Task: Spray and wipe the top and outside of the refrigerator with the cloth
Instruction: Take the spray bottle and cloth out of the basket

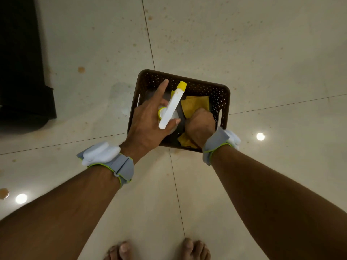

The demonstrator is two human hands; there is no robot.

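The left hand (148, 124) grasps the bottle (173, 104) at its neck, under the spray head; it looks like rigid, light plastic, best held there. Beside it the cloth (195, 105), soft and limp, is bunched in the right hand (200, 126), inside the basket (223, 96).

Dim wide-angle view; lamp glare on glossy floor (244, 53).

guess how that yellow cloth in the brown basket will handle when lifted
Probably floppy: the thin yellow cloth lies creased in the brown perforated plastic basket. Likely light, since the right hand bunches it in one fist.
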